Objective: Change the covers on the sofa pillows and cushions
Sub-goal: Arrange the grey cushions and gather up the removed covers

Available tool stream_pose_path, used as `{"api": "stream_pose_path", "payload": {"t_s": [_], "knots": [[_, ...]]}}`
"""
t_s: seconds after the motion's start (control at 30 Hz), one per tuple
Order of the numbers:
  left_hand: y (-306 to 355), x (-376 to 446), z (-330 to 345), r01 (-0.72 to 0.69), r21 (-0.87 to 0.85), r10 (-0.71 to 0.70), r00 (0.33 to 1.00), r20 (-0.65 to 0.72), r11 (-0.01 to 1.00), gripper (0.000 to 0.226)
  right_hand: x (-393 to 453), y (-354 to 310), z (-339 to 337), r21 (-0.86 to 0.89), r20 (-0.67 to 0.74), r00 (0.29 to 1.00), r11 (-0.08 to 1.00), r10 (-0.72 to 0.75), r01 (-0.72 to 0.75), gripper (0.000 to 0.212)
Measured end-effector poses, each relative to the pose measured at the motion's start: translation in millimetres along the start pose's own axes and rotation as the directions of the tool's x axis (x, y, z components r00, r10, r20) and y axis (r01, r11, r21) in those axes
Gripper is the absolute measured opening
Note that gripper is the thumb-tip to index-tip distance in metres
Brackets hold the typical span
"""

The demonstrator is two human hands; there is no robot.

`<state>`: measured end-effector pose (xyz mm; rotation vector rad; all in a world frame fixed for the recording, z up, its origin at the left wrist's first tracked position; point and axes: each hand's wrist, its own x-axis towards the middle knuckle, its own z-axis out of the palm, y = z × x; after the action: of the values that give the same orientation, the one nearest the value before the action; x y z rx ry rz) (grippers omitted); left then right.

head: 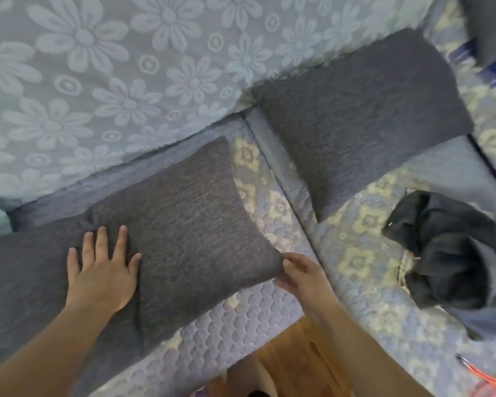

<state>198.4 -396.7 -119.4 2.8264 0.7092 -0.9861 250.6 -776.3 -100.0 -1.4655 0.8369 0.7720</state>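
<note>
A dark grey textured pillow lies on the quilted sofa seat in the middle. My left hand rests flat on its left part with fingers spread and straight. My right hand pinches the pillow's right corner between thumb and fingers. A second grey pillow leans against the sofa back at the upper right. Another grey cushion lies at the left, partly under the middle pillow and my left arm.
A crumpled dark cover lies on the seat at the right. A floral light-blue throw covers the sofa back. Wooden floor shows below the seat edge. Red-handled items lie at the lower right.
</note>
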Motion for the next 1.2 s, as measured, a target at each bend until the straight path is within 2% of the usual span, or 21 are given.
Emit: {"api": "stream_pose_path", "payload": {"t_s": [0.07,0.13,0.2,0.23,0.27,0.3,0.33,0.37,0.43,0.53,0.63,0.7,0.77,0.8,0.83,0.9,0.97,1.03,1.1,1.2], "knots": [[3,-5,-3,0.000,0.014,0.000,1.000,0.024,1.000,0.072,2,7,2,0.082,-0.058,0.998,0.996,-0.017,0.022,0.018],[10,-17,-11,0.015,-0.006,-0.015,1.000,0.013,1.000,0.067,3,8,5,0.085,-0.088,0.996,0.996,0.007,0.001,0.017],[25,-34,-25,0.006,-0.143,-0.024,0.992,-0.127,0.990,0.063,3,7,4,0.036,-0.052,0.999,0.999,0.001,0.000,0.019],[35,-45,-32,-0.064,-0.218,0.010,0.971,-0.237,0.974,0.065,4,6,3,0.002,-0.033,0.999,1.000,-0.007,0.007,0.019],[47,-56,-38,-0.192,-0.235,0.099,0.929,-0.357,0.953,0.068,5,5,3,-0.023,-0.028,0.999,1.000,-0.019,0.018,0.018],[59,-66,-40,-0.329,-0.186,0.215,0.864,-0.455,0.926,0.069,7,6,3,-0.041,-0.042,0.998,0.999,-0.037,0.035,0.016],[71,-74,-41,-0.432,-0.115,0.325,0.805,-0.496,0.894,0.069,9,6,4,-0.046,-0.073,0.996,0.997,-0.059,0.056,0.013],[83,-79,-39,-0.495,-0.040,0.419,0.774,-0.475,0.868,0.069,9,8,5,-0.032,-0.119,0.990,0.997,-0.075,0.072,0.010],[104,-82,-32,-0.515,0.082,0.509,0.786,-0.352,0.853,0.068,6,12,7,0.112,-0.186,0.980,0.990,-0.068,0.090,0.005],[115,-81,-24,-0.464,0.153,0.487,0.847,-0.211,0.873,0.071,-2,23,13,0.423,-0.084,0.996,0.906,0.013,0.023,0.009],[124,-83,-28,-0.445,0.126,0.463,0.855,-0.236,0.886,0.069,-2,28,14,0.568,0.011,0.995,0.818,0.101,-0.090,0.006],[135,-89,-33,-0.556,0.081,0.548,0.766,-0.335,0.827,0.051,-5,21,18,0.600,0.066,0.990,0.788,0.125,-0.140,0.007],[151,-101,-42,-0.711,-0.038,0.643,0.657,-0.393,0.702,0.032,-17,8,27,0.547,0.039,0.999,0.836,0.014,-0.033,0.006],[161,-108,-51,-0.733,-0.155,0.640,0.661,-0.391,0.663,0.026,-26,1,33,0.507,0.000,0.997,0.860,-0.075,0.065,0.007],[170,-113,-62,-0.698,-0.285,0.590,0.711,-0.383,0.656,0.021,-37,-6,40,0.467,-0.043,0.986,0.869,-0.161,0.163,0.007],[179,-116,-81,-0.543,-0.526,0.429,0.840,-0.334,0.654,0.012,-59,-18,54,0.405,-0.099,0.957,0.867,-0.272,0.289,0.008],[177,-114,-96,-0.383,-0.672,0.316,0.921,-0.227,0.634,0.007,-75,-27,65,0.406,-0.106,0.948,0.857,-0.300,0.317,0.010],[171,-111,-108,-0.279,-0.740,0.286,0.950,-0.122,0.612,0.006,-85,-36,73,0.459,-0.064,0.952,0.838,-0.299,0.294,0.011],[169,-112,-117,-0.239,-0.761,0.287,0.955,-0.073,0.603,0.008,-94,-45,77,0.487,-0.016,0.944,0.822,-0.330,0.296,0.008],[169,-115,-126,-0.327,-0.671,0.296,0.941,-0.165,0.666,0.015,-100,-51,82,0.375,-0.021,0.905,0.836,-0.425,0.401,0.007]]}}
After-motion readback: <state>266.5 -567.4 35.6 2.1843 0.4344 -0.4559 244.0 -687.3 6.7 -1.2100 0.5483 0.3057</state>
